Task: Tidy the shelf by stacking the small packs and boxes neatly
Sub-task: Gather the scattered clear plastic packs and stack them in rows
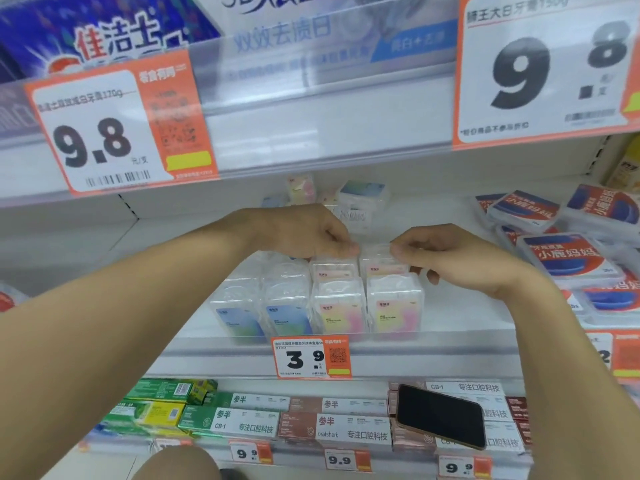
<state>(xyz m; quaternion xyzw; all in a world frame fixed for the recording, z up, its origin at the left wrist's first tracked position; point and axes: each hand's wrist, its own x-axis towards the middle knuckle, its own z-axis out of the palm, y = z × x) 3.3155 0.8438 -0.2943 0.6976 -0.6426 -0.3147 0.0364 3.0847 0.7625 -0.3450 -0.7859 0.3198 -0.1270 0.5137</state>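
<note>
Small clear plastic boxes stand in rows on the middle shelf [450,327]. The front row has two blue-labelled boxes [239,317] on the left and two pink-yellow ones [341,308] on the right. Behind them stands a second row. My left hand [311,233] pinches the top of a pink box [334,266] in that back row. My right hand [446,258] pinches the top of the neighbouring clear box [381,259]. More loose boxes [360,202] lie scattered at the back of the shelf.
Flat red-and-blue packs [568,258] are piled on the right of the same shelf. A black phone [441,415] lies on toothpaste cartons [311,422] on the shelf below. Large price tags [104,133] hang from the shelf above, close over my hands.
</note>
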